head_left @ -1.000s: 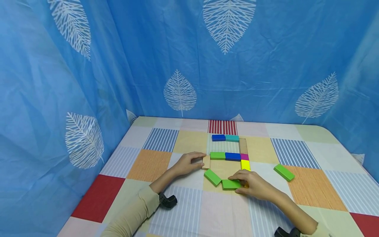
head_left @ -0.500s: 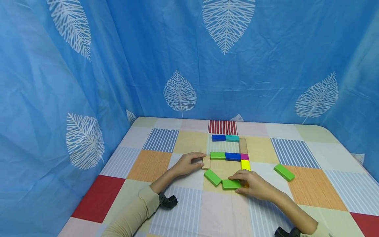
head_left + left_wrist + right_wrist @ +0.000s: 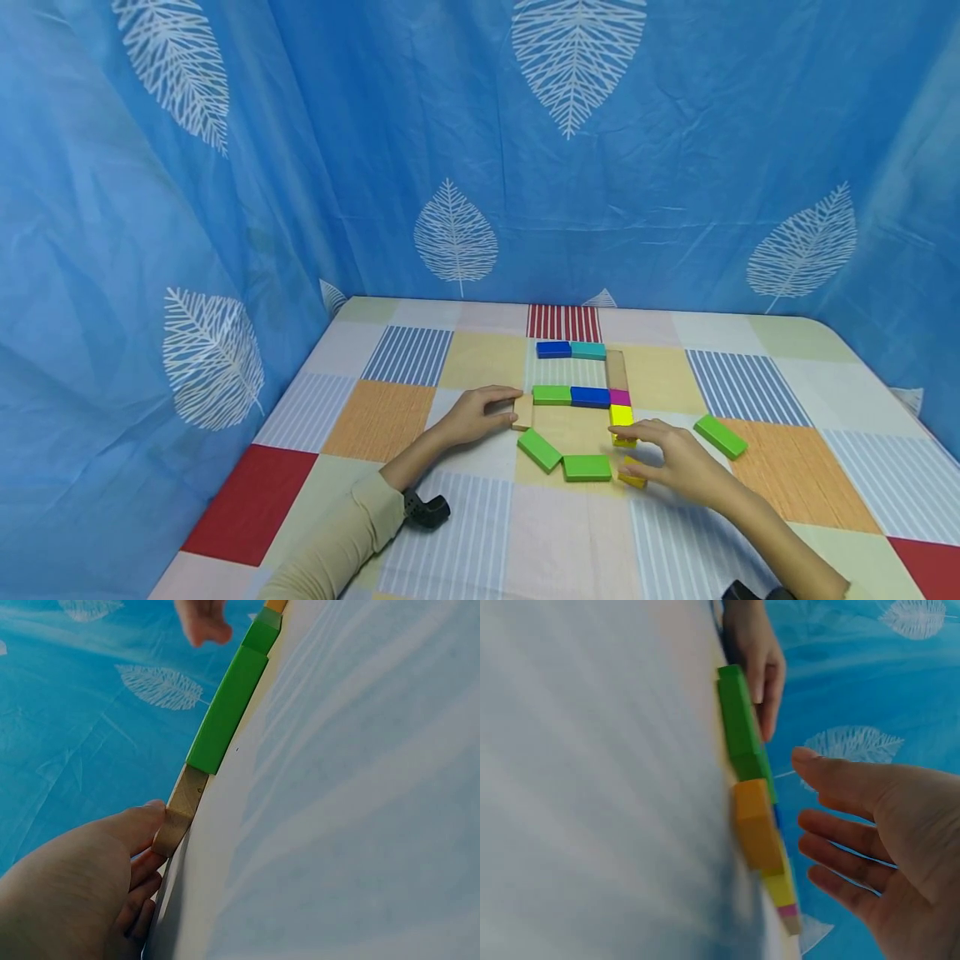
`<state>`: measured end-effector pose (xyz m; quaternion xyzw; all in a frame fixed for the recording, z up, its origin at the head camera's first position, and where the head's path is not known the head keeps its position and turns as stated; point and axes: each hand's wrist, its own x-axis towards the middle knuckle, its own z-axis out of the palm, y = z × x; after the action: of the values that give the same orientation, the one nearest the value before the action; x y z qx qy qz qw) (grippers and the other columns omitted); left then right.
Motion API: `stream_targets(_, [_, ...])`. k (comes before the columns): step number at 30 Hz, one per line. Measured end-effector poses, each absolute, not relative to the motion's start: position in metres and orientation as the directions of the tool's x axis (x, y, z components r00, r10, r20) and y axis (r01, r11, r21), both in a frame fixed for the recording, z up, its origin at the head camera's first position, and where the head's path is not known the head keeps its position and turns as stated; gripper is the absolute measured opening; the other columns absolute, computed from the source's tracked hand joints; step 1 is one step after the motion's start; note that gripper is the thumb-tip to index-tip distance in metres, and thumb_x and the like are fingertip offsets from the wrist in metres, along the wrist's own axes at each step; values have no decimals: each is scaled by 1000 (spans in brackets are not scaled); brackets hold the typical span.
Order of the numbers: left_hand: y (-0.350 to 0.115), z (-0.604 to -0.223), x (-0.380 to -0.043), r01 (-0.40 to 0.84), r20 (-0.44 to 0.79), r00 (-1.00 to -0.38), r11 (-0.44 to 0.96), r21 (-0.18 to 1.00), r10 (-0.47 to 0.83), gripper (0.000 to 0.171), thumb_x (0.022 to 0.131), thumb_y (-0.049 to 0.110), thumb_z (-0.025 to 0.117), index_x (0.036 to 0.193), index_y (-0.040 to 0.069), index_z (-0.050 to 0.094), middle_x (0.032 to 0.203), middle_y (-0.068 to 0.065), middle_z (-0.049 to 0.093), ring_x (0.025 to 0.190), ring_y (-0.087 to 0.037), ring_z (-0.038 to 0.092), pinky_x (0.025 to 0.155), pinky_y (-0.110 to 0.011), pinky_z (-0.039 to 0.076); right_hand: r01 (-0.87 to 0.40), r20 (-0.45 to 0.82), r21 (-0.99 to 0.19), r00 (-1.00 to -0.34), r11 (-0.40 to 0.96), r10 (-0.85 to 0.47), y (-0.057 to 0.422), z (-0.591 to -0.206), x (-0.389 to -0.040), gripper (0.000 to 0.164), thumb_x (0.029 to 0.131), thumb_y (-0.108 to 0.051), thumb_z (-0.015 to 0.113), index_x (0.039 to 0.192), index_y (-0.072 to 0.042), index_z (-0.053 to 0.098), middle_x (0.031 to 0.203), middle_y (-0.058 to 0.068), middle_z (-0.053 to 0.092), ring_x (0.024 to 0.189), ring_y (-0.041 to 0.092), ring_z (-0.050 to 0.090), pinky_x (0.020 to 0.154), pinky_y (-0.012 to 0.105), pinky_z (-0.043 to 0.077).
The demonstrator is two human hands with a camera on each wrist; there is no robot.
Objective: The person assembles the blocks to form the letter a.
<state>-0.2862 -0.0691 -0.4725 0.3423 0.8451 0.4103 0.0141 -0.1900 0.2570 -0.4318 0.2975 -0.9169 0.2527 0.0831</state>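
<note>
My left hand (image 3: 474,415) pinches a plain wooden block (image 3: 523,412) at the left end of a block layout; in the left wrist view, the thumb lies against this block's end. A tilted green block (image 3: 539,451) and a level green block (image 3: 587,468) run along the layout's near side. My right hand (image 3: 678,461), fingers spread and holding nothing, hovers by the right side. Partly hidden under it is an orange-yellow block (image 3: 633,475), showing as an orange block (image 3: 756,825) in the right wrist view. A yellow block (image 3: 622,415) lies just beyond its fingertips.
Behind are another green block (image 3: 551,395), a blue block (image 3: 590,397), a magenta block (image 3: 619,397) and a long wooden block (image 3: 616,369). Farther back lie a dark blue block (image 3: 553,349) and a teal block (image 3: 588,351). A loose green block (image 3: 720,437) lies right.
My right hand has let go of the level green block and drawn back to the right, uncovering part of the orange-yellow block. The left hand has stayed on the wooden block.
</note>
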Motion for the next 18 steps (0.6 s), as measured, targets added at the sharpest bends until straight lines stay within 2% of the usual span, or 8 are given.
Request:
stream_targets(4, [-69, -474, -287, 558, 245, -772, 441, 703, 586, 42, 90, 29, 60, 128, 12, 56, 128, -2, 54, 122, -17, 46, 100, -33, 37, -520, 308, -404, -852, 753, -423, 263, -438, -178, 49, 74, -34, 76, 114, -8, 65, 96, -5, 65, 85, 15, 61, 73, 37, 53])
stream_targets(8, [-69, -474, -287, 554, 240, -776, 449, 701, 584, 42, 90, 31, 60, 128, 13, 56, 128, -2, 54, 121, -17, 46, 100, -33, 37, -458, 306, -412, -884, 788, -354, 266, -442, -169, 52, 70, -29, 80, 115, -8, 65, 90, -7, 65, 82, 13, 61, 71, 35, 53])
stream_targets(14, [-68, -474, -287, 541, 230, -781, 446, 713, 580, 42, 90, 30, 61, 128, 12, 56, 128, -3, 54, 121, -16, 46, 100, -32, 38, -489, 357, -418, -863, 766, -356, 269, -449, -164, 44, 68, -20, 81, 107, -7, 68, 88, -8, 65, 78, 7, 60, 67, 29, 53])
stream_targets(18, [-68, -474, -286, 538, 226, -784, 450, 713, 579, 42, 90, 30, 61, 128, 13, 56, 128, -2, 54, 121, -16, 46, 100, -32, 37, -477, 375, -417, -866, 774, -332, 268, -453, -164, 38, 67, -15, 82, 102, -9, 70, 91, -6, 67, 81, 10, 61, 68, 29, 53])
